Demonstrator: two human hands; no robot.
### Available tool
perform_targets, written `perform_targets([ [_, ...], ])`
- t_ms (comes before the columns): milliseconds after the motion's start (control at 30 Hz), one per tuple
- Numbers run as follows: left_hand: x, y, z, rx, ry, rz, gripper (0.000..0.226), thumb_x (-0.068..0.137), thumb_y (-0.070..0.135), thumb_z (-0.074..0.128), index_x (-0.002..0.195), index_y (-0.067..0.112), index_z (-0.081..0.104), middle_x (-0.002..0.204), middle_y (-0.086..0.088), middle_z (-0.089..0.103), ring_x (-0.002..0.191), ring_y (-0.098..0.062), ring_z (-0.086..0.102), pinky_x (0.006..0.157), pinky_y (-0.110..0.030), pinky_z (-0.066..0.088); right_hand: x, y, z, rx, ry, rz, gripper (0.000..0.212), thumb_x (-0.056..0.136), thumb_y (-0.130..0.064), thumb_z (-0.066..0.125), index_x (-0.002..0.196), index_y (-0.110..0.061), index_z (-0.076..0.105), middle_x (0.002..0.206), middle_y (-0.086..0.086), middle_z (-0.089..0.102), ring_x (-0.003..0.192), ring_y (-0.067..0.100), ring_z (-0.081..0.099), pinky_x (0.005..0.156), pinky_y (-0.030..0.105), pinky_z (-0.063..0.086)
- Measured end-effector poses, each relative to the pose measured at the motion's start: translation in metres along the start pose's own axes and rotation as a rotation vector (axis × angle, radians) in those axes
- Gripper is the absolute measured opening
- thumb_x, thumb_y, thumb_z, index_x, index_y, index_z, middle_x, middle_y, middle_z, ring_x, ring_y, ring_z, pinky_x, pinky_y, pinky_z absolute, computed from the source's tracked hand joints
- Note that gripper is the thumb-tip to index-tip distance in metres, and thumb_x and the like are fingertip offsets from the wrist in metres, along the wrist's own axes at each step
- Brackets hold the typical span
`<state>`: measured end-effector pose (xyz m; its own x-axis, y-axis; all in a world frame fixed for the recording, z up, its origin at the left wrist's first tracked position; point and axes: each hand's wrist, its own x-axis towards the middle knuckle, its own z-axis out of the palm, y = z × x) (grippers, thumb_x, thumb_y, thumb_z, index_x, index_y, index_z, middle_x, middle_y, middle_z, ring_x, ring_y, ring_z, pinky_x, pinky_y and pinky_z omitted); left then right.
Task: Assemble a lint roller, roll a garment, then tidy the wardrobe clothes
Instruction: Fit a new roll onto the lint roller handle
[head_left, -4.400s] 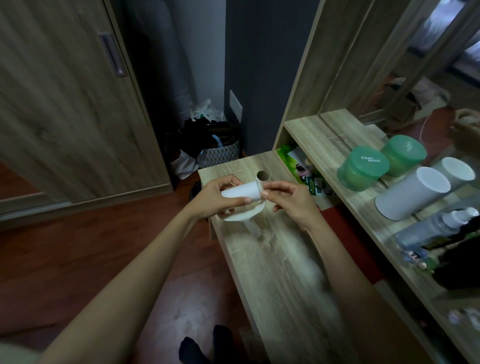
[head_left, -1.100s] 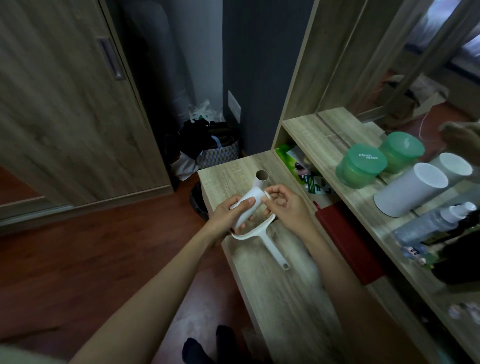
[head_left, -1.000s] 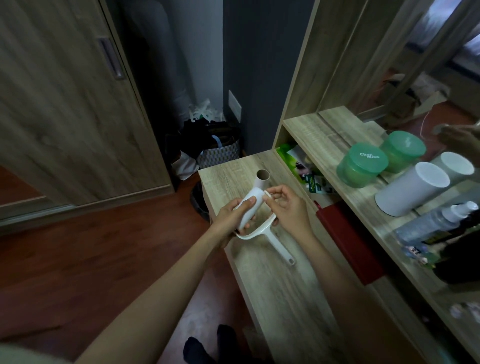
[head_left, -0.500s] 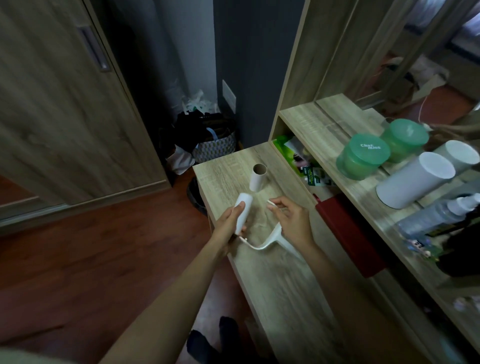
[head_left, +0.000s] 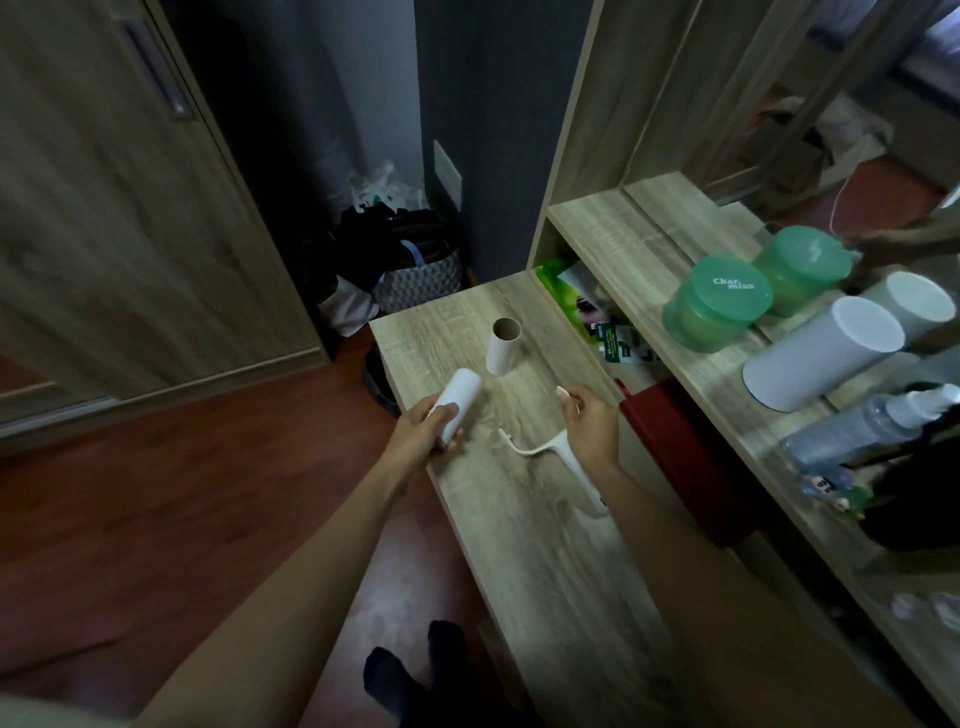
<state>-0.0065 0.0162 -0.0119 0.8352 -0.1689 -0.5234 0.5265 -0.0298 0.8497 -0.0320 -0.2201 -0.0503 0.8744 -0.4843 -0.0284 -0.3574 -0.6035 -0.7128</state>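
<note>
Gripping white roll (head_left: 457, 402) in left hand (head_left: 423, 439), roller handle (head_left: 563, 460) in right hand (head_left: 592, 428). Not yet joined; garment and wardrobe left.

I count two hands: my left hand (head_left: 423, 434) and my right hand (head_left: 592, 428). One white sticky roll (head_left: 457, 402), one bare cardboard tube (head_left: 503, 347), one roller handle (head_left: 558, 460). On the shelf, one green tub (head_left: 714, 301), one white canister (head_left: 821, 351), and one spray bottle (head_left: 867, 428); their apparent doubles behind are probably mirror reflections.

Single head-worn wide-angle view, facing forward and down, close over tabletop (head_left: 545, 545)
</note>
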Motion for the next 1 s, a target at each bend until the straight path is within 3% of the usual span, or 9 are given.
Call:
perform_targets([
  [200, 0.0, 0.004, -0.008, 0.04, 0.001, 0.079, 0.054, 0.085, 0.035, 0.072, 0.131, 0.011, 0.056, 0.095, -0.006, 0.068, 0.063, -0.008, 0.062, 0.054, -0.018, 0.048, 0.006, 0.01, -0.002, -0.045, -0.059, 0.061, 0.028, 0.091, -0.038, 0.058, 0.1, -0.014, 0.069, 0.1, 0.008, 0.066, 0.085, 0.022, 0.062, 0.071, 0.03, 0.048],
  [267, 0.002, 0.007, -0.011, 0.031, 0.014, 0.098, 0.05, 0.089, 0.029, 0.071, 0.132, 0.01, 0.054, 0.103, -0.011, 0.068, 0.067, -0.01, 0.063, 0.053, -0.016, 0.048, 0.005, 0.004, -0.007, -0.016, -0.032, 0.071, 0.031, 0.09, -0.037, 0.06, 0.107, -0.012, 0.068, 0.105, 0.009, 0.066, 0.094, 0.024, 0.062, 0.081, 0.038, 0.052],
  [333, 0.004, 0.011, -0.014, 0.036, 0.024, 0.115, 0.049, 0.089, 0.025, 0.071, 0.132, 0.009, 0.052, 0.113, -0.015, 0.067, 0.071, -0.01, 0.065, 0.053, -0.014, 0.048, 0.003, -0.011, -0.012, 0.025, 0.03, 0.001, 0.027, 0.09, -0.031, 0.06, 0.106, -0.011, 0.068, 0.102, 0.008, 0.067, 0.094, 0.024, 0.062, 0.081, 0.042, 0.052],
  [400, 0.004, 0.017, -0.016, 0.042, 0.009, 0.13, 0.048, 0.088, 0.024, 0.072, 0.13, 0.009, 0.052, 0.119, -0.014, 0.064, 0.08, -0.012, 0.069, 0.057, -0.014, 0.05, -0.003, -0.035, -0.018, 0.113, 0.041, -0.052, 0.023, 0.092, -0.028, 0.058, 0.106, -0.013, 0.068, 0.093, 0.003, 0.068, 0.085, 0.018, 0.063, 0.073, 0.034, 0.052],
  [467, 0.001, 0.023, -0.018, 0.05, -0.034, 0.154, 0.044, 0.089, 0.026, 0.072, 0.125, 0.009, 0.054, 0.116, -0.01, 0.065, 0.088, -0.012, 0.071, 0.06, -0.016, 0.052, -0.012, -0.063, -0.026, 0.25, -0.054, -0.055, 0.022, 0.093, -0.028, 0.057, 0.108, -0.016, 0.067, 0.09, -0.003, 0.067, 0.08, 0.009, 0.061, 0.067, 0.021, 0.046],
  [533, -0.005, 0.03, -0.018, 0.032, -0.093, 0.18, 0.035, 0.091, 0.029, 0.07, 0.119, 0.011, 0.058, 0.107, -0.007, 0.065, 0.08, -0.008, 0.069, 0.061, -0.018, 0.051, -0.019, -0.084, -0.031, 0.388, -0.258, -0.072, 0.023, 0.094, -0.029, 0.057, 0.114, -0.02, 0.063, 0.101, -0.005, 0.066, 0.086, 0.007, 0.063, 0.07, 0.017, 0.046],
  [633, -0.01, 0.039, -0.018, 0.014, -0.166, 0.175, 0.031, 0.083, 0.043, 0.067, 0.106, 0.022, 0.061, 0.094, 0.003, 0.06, 0.067, -0.006, 0.06, 0.063, -0.02, 0.045, -0.028, -0.101, -0.033, 0.544, -0.468, -0.074, 0.032, 0.092, -0.026, 0.06, 0.123, -0.022, 0.057, 0.108, 0.003, 0.065, 0.084, 0.015, 0.067, 0.069, 0.026, 0.056],
  [767, -0.009, 0.044, -0.023, -0.039, -0.231, 0.144, 0.029, 0.082, 0.046, 0.067, 0.099, 0.023, 0.059, 0.087, 0.002, 0.053, 0.058, -0.008, 0.048, 0.058, -0.022, 0.037, -0.038, -0.113, -0.032, 0.669, -0.461, -0.037, 0.034, 0.087, -0.012, 0.067, 0.119, -0.009, 0.057, 0.096, 0.014, 0.067, 0.071, 0.016, 0.068, 0.062, 0.027, 0.057],
  [1000, -0.008, 0.055, -0.012, -0.143, 0.033, 0.111, 0.017, 0.098, 0.034, 0.054, 0.095, 0.017, 0.054, 0.068, -0.002, 0.044, 0.043, -0.005, 0.038, 0.041, -0.019, 0.033, -0.059, -0.123, -0.02, 0.709, -0.358, -0.041, 0.036, 0.073, -0.011, 0.08, 0.097, -0.019, 0.055, 0.089, 0.004, 0.068, 0.078, 0.013, 0.07, 0.069, 0.031, 0.058],
])
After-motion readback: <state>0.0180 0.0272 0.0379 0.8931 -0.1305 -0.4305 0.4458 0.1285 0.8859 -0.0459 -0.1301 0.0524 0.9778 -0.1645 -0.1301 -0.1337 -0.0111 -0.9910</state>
